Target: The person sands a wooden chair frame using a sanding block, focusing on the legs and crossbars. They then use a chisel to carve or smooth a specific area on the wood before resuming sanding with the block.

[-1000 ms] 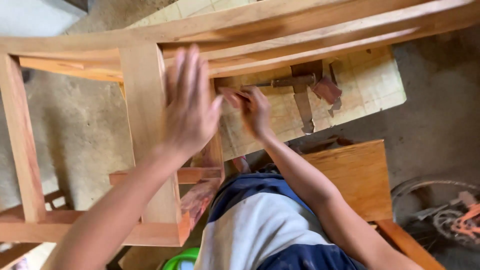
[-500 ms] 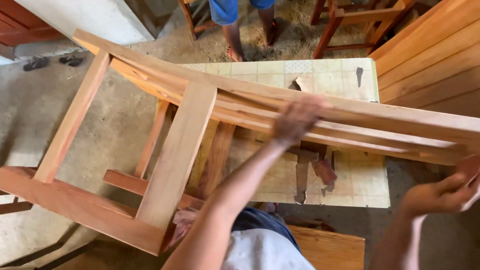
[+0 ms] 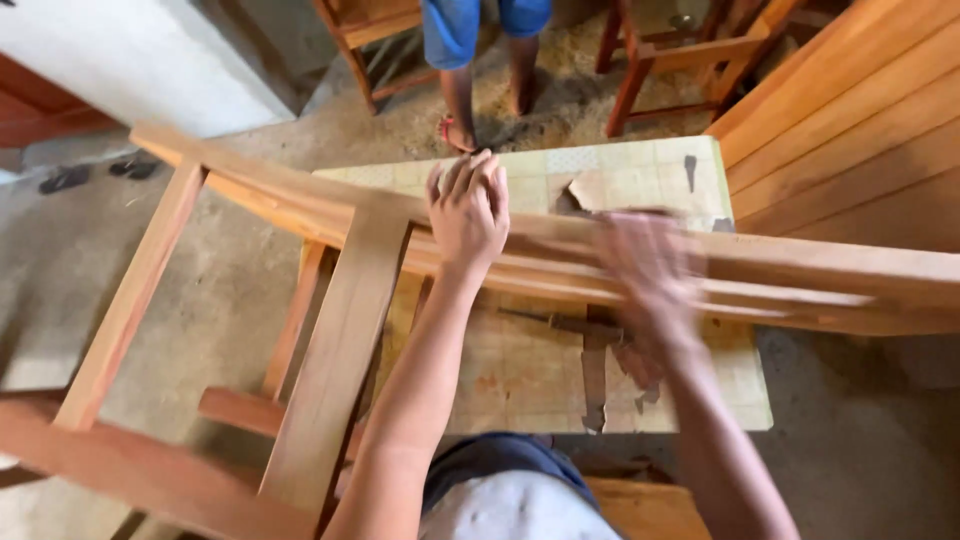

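Observation:
A bare wooden chair frame (image 3: pixel 340 330) lies tilted across a small worktable (image 3: pixel 520 380), its long rails running from upper left to the right edge. My left hand (image 3: pixel 467 208) rests on the top rail (image 3: pixel 800 262), fingers draped over its far edge. My right hand (image 3: pixel 648 268) is blurred by motion and lies against the same rail further right. Whether it holds anything cannot be made out. A wooden-handled tool (image 3: pixel 560 322) lies on the table under the rails.
The table has a worn tile-patterned covering with torn patches (image 3: pixel 600 190). Another person's legs in blue shorts (image 3: pixel 480 50) stand beyond it. Wooden chairs (image 3: pixel 670 60) stand at the back, a slatted wooden panel (image 3: pixel 850 130) fills the right, and a board (image 3: pixel 640 505) sits near my waist.
My left hand slid left along the top rail. My right hand came in from the far right onto the rail and is moving fast. The frame shifted slightly.

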